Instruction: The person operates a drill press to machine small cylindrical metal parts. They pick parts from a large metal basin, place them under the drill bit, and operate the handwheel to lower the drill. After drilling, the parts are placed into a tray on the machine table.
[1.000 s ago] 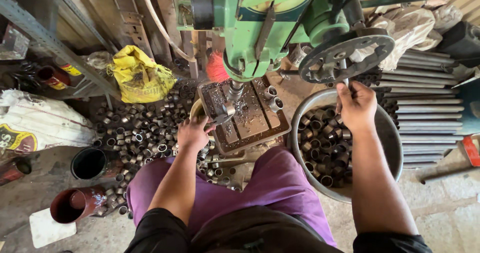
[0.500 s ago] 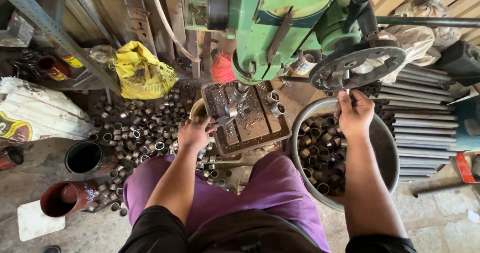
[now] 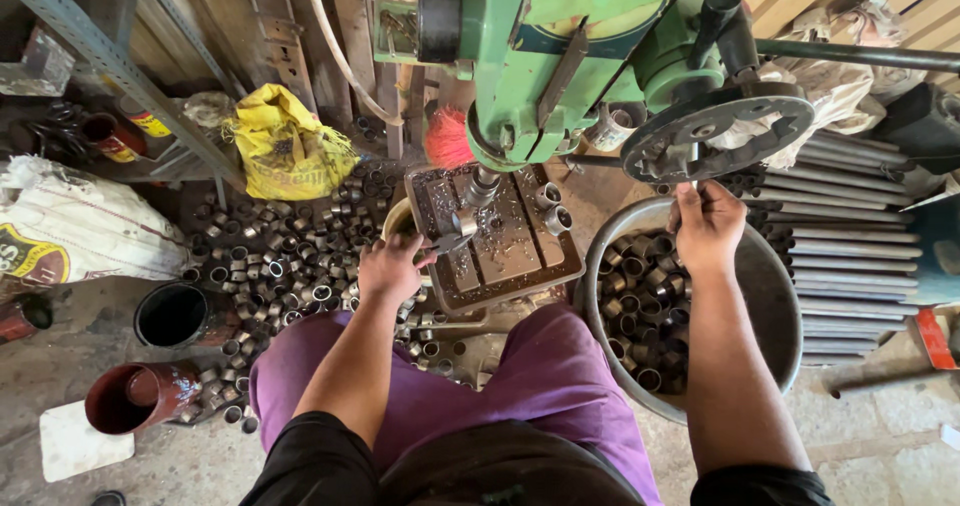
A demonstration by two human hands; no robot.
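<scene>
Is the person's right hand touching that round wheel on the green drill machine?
Touching. The head view shows the right hand raised from below, its fingers meeting the lower rim of the wheel.

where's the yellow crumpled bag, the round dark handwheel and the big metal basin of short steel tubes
yellow crumpled bag (image 3: 285,151), head view, middle of its front
round dark handwheel (image 3: 718,136), head view, flat face
big metal basin (image 3: 765,291), head view, bare inner wall

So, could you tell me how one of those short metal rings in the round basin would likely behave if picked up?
A metal ring looks rigid and probably heavy for its size. Being a short round tube, it would likely roll when on its side. The metal basin holds many in a loose heap, so neighbours may shift.
</scene>
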